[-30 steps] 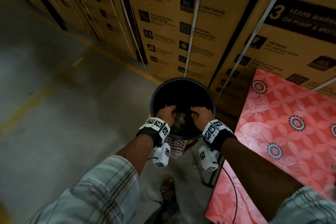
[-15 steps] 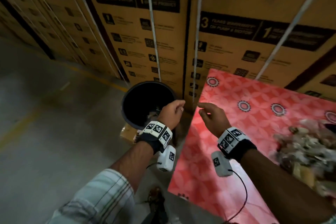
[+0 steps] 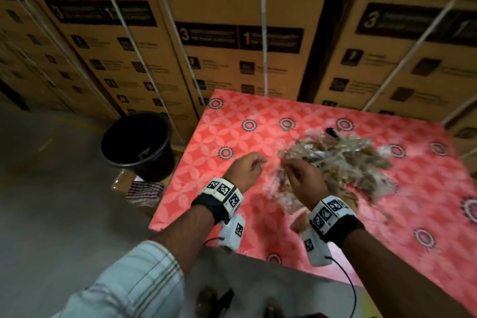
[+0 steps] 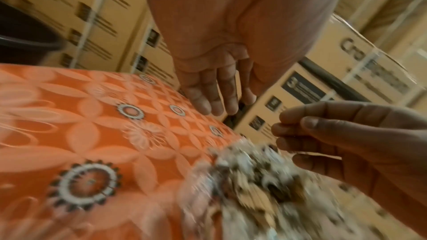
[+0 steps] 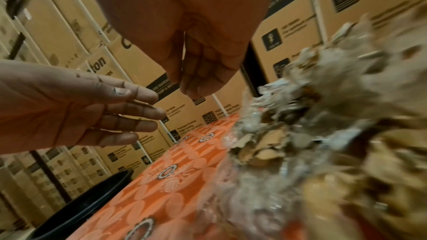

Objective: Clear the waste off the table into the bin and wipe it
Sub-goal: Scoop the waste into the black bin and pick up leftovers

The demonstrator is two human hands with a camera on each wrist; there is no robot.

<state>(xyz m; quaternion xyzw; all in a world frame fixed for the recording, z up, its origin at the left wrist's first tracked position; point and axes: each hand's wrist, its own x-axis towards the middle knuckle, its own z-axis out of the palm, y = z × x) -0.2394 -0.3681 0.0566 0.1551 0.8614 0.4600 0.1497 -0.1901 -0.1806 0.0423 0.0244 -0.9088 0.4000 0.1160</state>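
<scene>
Neither grip is holding anything — the left hand [image 3: 246, 170] and right hand [image 3: 305, 183] are hovering with fingers loosely spread beside the waste pile [image 3: 343, 162], which is lying mid-worktop [image 3: 206, 178]. The bin [image 3: 138, 146] is standing on the floor just past the worktop's left edge. Judging from this, cupping both palms around the pile's near edge — scooping compactly — should limit loose scraps falling.

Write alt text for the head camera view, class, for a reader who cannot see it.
Two empty hands, left hand and right hand, reach over a heap of paper and plastic waste on a red patterned table. A black bin stands on the floor left of it, before stacked cardboard boxes.
</scene>
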